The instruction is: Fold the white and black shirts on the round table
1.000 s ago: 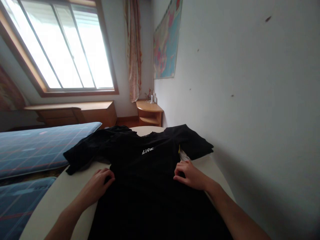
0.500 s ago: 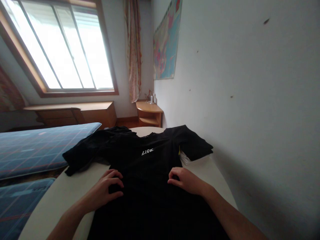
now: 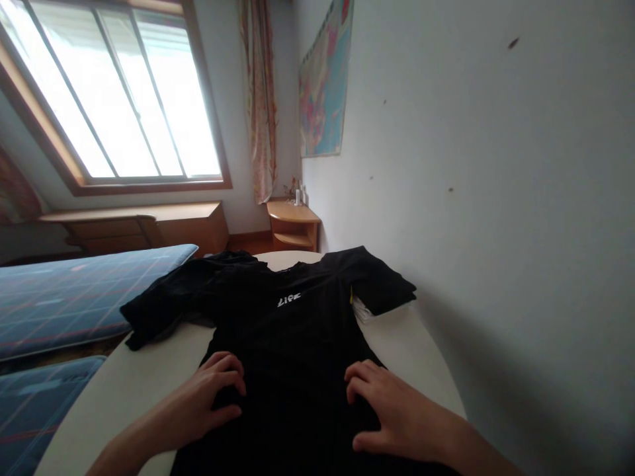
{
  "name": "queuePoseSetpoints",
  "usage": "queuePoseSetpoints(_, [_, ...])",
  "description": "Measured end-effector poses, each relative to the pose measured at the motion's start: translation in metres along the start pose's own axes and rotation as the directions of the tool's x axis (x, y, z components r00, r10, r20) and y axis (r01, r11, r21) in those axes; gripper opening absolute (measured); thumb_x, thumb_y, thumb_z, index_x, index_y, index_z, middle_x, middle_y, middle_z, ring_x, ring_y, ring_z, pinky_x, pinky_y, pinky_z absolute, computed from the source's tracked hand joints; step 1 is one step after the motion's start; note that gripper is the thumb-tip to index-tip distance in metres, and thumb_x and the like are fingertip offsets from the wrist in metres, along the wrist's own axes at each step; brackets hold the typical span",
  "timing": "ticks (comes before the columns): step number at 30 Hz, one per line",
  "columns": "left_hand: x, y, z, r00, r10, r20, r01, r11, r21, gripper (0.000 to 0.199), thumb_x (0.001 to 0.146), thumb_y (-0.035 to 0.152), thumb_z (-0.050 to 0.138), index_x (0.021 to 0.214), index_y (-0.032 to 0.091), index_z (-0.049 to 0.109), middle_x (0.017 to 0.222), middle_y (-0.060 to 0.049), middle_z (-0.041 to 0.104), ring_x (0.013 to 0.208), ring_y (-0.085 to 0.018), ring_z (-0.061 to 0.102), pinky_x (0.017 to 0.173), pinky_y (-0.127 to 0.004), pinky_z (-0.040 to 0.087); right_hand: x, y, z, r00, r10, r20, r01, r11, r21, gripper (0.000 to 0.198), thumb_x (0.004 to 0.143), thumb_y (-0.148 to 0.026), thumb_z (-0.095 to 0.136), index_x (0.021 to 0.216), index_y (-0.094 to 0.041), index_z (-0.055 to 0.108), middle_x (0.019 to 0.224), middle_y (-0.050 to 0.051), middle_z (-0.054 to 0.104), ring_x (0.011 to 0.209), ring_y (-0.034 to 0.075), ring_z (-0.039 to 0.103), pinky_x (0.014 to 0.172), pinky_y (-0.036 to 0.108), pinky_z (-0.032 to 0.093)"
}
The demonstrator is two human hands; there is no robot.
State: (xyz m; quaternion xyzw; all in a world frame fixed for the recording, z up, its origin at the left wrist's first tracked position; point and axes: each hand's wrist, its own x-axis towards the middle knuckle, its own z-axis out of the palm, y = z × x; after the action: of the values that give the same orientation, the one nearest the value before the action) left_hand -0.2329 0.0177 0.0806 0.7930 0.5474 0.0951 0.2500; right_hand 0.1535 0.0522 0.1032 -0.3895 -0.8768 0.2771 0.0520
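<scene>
A black T-shirt (image 3: pixel 292 344) lies face up on a pale round desk (image 3: pixel 129 403), filling the lower middle of the frame, with its neckline (image 3: pixel 284 270) towards the far edge and its small white lettering (image 3: pixel 289 299) in view near the centre; the body looks largely spread out, with no fold seen across it, so the laying-out seems well advanced. The sleeve at right (image 3: pixel 380 284) reaches out rather flat, with something whitish (image 3: pixel 363 311) showing just under its lower edge; the sleeve at left (image 3: pixel 159 301) is bunched and creased, and, as far as can be judged, that is the part left least neat; the hem runs towards the bottom edge of the frame, too dark to make out, so its state cannot be told.

The person's left hand (image 3: pixel 211 393), lower left of centre, is over the shirt's side, its fingers curled with a moderate gap to the thumb; the right hand (image 3: pixel 391 410), lower right, is at the opposite side, its thumb and fingers set wider apart; neither visibly grips cloth, though whether the fingertips press on the dark fabric cannot be told.
</scene>
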Motion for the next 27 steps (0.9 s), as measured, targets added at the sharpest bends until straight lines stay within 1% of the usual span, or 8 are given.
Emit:
queuePoseSetpoints(2, [-0.011, 0.010, 0.006, 0.998, -0.022, 0.066, 0.025, 0.999, -0.044, 0.021, 0.077, 0.020, 0.070, 0.096, 0.029, 0.067, 0.117, 0.001, 0.058, 0.114, -0.021, 0.051, 0.100, -0.032, 0.041, -0.013, -0.003, 0.008, 1.000, 0.018, -0.002, -0.018, 1.000, 0.019, 0.044, 0.067, -0.036, 0.086, 0.102, -0.023, 0.064, 0.129, 0.004, 0.055, 0.117, 0.023, 0.051, 0.103, 0.035, 0.040])
queuePoseSetpoints(5, [-0.025, 0.019, 0.017, 0.995, -0.027, 0.099, 0.032, 0.999, -0.044, 0.010, 0.084, 0.020, 0.062, 0.090, 0.026, 0.067, 0.109, 0.000, 0.061, 0.105, -0.019, 0.054, 0.092, -0.029, 0.043, -0.027, -0.007, 0.017, 0.999, 0.031, -0.009, -0.031, 0.999, 0.037, 0.031, 0.076, -0.030, 0.079, 0.102, -0.024, 0.063, 0.133, 0.004, 0.053, 0.120, 0.022, 0.050, 0.104, 0.034, 0.040])
queuePoseSetpoints(10, [-0.037, 0.023, 0.023, 0.999, 0.020, 0.032, -0.019, 1.000, -0.022, 0.019, 0.096, 0.031, 0.050, 0.085, 0.024, 0.063, 0.102, -0.003, 0.063, 0.096, -0.019, 0.055, 0.086, -0.028, 0.045, -0.030, -0.012, 0.029, 0.998, 0.024, -0.054, -0.024, 1.000, -0.009, 0.003, 0.089, -0.020, 0.063, 0.091, -0.022, 0.063, 0.130, 0.005, 0.057, 0.122, 0.023, 0.050, 0.105, 0.038, 0.039])
queuePoseSetpoints(15, [-0.045, 0.017, 0.023, 0.998, 0.065, -0.027, -0.066, 0.996, -0.061, 0.020, 0.098, 0.034, 0.047, 0.087, 0.023, 0.059, 0.099, -0.003, 0.063, 0.092, -0.018, 0.056, 0.085, -0.029, 0.046, -0.032, -0.015, 0.038, 0.996, 0.004, -0.088, -0.009, 0.998, -0.059, 0.008, 0.089, -0.013, 0.060, 0.090, -0.021, 0.060, 0.124, 0.005, 0.061, 0.120, 0.024, 0.053, 0.107, 0.042, 0.037])
queuePoseSetpoints(18, [-0.048, 0.015, 0.027, 0.999, 0.027, -0.025, -0.028, 0.999, -0.044, 0.014, 0.094, 0.031, 0.051, 0.086, 0.023, 0.060, 0.098, -0.003, 0.064, 0.092, -0.019, 0.057, 0.085, -0.030, 0.046, -0.038, -0.021, 0.041, 0.996, 0.014, -0.093, -0.020, 0.998, -0.067, 0.009, 0.088, -0.018, 0.064, 0.096, -0.021, 0.061, 0.121, 0.006, 0.062, 0.114, 0.025, 0.056, 0.103, 0.044, 0.041])
queuePoseSetpoints(21, [-0.052, 0.019, 0.030, 0.999, -0.048, -0.020, 0.048, 0.998, -0.033, 0.006, 0.087, 0.025, 0.058, 0.092, 0.024, 0.062, 0.104, -0.003, 0.063, 0.097, -0.021, 0.058, 0.089, -0.032, 0.046, -0.041, -0.024, 0.044, 0.993, 0.064, -0.102, -0.077, 0.989, -0.124, 0.016, 0.085, -0.019, 0.067, 0.100, -0.021, 0.062, 0.115, 0.007, 0.063, 0.108, 0.028, 0.058, 0.098, 0.047, 0.044])
queuePoseSetpoints(24, [-0.057, 0.024, 0.032, 0.997, -0.077, 0.014, 0.077, 0.997, -0.026, 0.013, 0.080, 0.022, 0.064, 0.092, 0.026, 0.066, 0.111, -0.002, 0.062, 0.103, -0.022, 0.056, 0.094, -0.034, 0.045, -0.039, -0.017, 0.051, 0.991, 0.084, -0.107, -0.102, 0.977, -0.185, 0.007, 0.087, -0.015, 0.063, 0.092, -0.020, 0.063, 0.111, 0.008, 0.064, 0.105, 0.027, 0.060, 0.100, 0.049, 0.043])
queuePoseSetpoints(27, [-0.060, 0.031, 0.031, 0.992, -0.107, 0.072, 0.107, 0.994, 0.000, 0.019, 0.072, 0.019, 0.069, 0.089, 0.027, 0.070, 0.114, -0.001, 0.061, 0.108, -0.024, 0.054, 0.098, -0.036, 0.043, -0.036, -0.010, 0.057, 0.994, 0.044, -0.100, -0.066, 0.972, -0.225, 0.007, 0.088, -0.013, 0.060, 0.092, -0.019, 0.062, 0.111, 0.009, 0.064, 0.106, 0.028, 0.060, 0.100, 0.050, 0.042])
